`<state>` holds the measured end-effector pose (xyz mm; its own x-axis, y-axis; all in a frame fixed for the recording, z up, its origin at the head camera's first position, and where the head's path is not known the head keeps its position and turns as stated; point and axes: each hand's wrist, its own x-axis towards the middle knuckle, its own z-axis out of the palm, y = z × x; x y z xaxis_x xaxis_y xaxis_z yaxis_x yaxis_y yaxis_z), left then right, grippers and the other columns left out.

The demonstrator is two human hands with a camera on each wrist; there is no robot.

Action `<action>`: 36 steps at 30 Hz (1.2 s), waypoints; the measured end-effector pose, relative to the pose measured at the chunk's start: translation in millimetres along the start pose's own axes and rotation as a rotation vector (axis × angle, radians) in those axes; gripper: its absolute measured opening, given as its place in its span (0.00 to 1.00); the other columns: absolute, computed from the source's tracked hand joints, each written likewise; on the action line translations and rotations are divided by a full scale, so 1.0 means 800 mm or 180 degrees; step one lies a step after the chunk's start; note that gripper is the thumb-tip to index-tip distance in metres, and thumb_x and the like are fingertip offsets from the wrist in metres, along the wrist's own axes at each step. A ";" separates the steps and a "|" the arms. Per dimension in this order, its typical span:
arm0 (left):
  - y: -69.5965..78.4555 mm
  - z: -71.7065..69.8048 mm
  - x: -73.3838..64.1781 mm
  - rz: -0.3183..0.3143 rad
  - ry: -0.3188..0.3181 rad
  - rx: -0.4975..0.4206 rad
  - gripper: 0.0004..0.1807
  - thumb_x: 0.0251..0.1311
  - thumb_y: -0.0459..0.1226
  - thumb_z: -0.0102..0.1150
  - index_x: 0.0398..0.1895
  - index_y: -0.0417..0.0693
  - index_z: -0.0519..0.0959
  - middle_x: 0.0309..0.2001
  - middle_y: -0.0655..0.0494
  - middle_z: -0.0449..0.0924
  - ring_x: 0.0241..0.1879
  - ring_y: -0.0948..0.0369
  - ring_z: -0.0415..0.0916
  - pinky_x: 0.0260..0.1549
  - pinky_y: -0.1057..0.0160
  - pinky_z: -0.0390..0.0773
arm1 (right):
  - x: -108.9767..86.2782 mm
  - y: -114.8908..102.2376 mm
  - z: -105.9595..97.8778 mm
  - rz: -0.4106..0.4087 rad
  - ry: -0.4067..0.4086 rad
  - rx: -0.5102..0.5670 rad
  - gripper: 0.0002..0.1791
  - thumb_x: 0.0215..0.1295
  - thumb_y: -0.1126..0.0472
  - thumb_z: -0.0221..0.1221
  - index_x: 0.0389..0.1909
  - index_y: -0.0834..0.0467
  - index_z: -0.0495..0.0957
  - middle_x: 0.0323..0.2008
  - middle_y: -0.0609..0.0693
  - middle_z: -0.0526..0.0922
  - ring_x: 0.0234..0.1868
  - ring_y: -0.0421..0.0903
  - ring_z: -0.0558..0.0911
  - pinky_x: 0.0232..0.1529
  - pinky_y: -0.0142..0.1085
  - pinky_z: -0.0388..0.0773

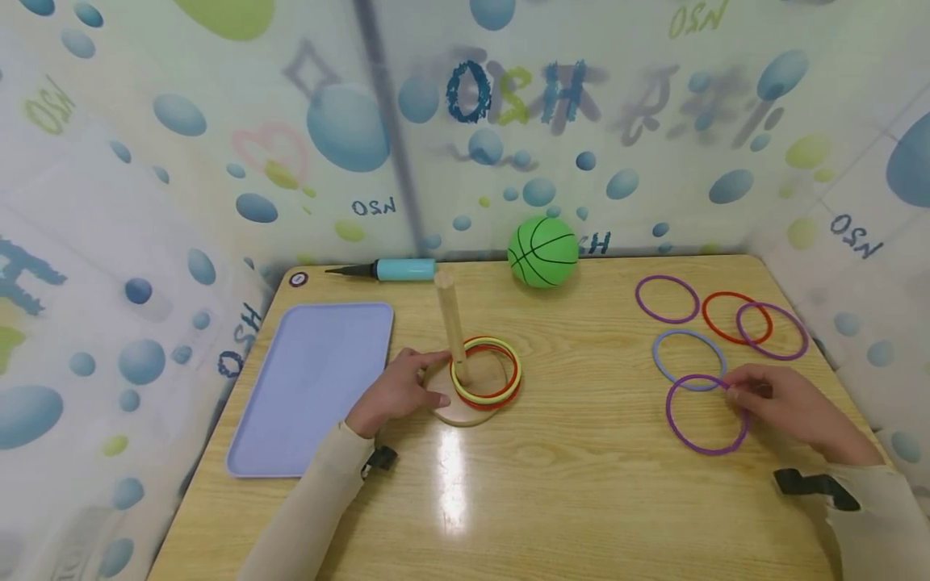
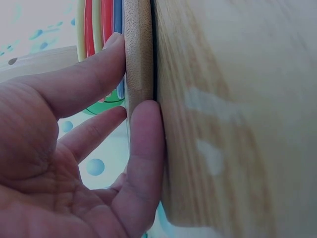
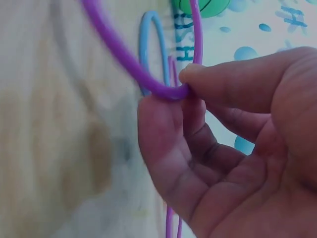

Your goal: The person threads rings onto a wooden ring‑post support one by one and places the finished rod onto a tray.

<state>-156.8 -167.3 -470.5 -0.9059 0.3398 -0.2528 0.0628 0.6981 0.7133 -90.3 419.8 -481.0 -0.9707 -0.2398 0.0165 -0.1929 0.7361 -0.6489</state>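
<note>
A wooden ring-toss stand [image 1: 454,414] with an upright peg [image 1: 450,319] stands mid-table. Several rings [image 1: 511,371] in yellow, red and blue lie stacked around the peg. My left hand [image 1: 398,389] holds the round base [image 2: 138,54] at its left side, thumb and fingers spread along the rim. At the right, my right hand [image 1: 788,403] pinches a purple ring [image 1: 672,424] between thumb and fingers. That ring [image 3: 116,44] is tilted above the table in the right wrist view. A blue ring [image 1: 657,355] lies just behind it, partly overlapped in the head view.
Farther back right lie a purple ring [image 1: 638,298], a red ring [image 1: 715,327] and another purple ring [image 1: 781,357] overlapping it. A green ball [image 1: 543,252] and a blue hand pump [image 1: 405,269] sit along the back edge. A lavender tray [image 1: 320,379] lies at left.
</note>
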 end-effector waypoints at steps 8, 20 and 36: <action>0.001 0.001 -0.001 0.0029 0.0019 0.0017 0.43 0.54 0.38 0.82 0.76 0.54 0.75 0.47 0.43 0.70 0.40 0.54 0.62 0.35 0.60 0.68 | 0.012 -0.026 -0.007 0.0118 -0.0080 0.0405 0.13 0.77 0.68 0.60 0.56 0.70 0.80 0.37 0.47 0.87 0.35 0.35 0.87 0.33 0.31 0.85; -0.001 0.000 0.001 0.0041 0.0024 -0.0007 0.43 0.53 0.39 0.83 0.75 0.54 0.76 0.46 0.44 0.70 0.39 0.54 0.63 0.34 0.60 0.69 | 0.041 -0.079 -0.014 0.0317 -0.0063 0.0616 0.16 0.79 0.62 0.60 0.58 0.69 0.79 0.40 0.39 0.87 0.37 0.38 0.89 0.36 0.36 0.88; -0.002 0.001 0.001 -0.0009 0.0028 -0.0037 0.43 0.53 0.38 0.82 0.75 0.55 0.75 0.47 0.43 0.70 0.39 0.54 0.63 0.34 0.60 0.69 | 0.079 -0.166 -0.026 -0.0032 0.0232 0.1138 0.17 0.78 0.62 0.61 0.62 0.61 0.80 0.44 0.40 0.88 0.39 0.41 0.90 0.38 0.40 0.89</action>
<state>-157.4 -167.3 -472.6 -0.9098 0.3322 -0.2489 0.0555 0.6915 0.7202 -128.6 320.0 -377.7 -0.9792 -0.1906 0.0701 -0.1526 0.4629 -0.8731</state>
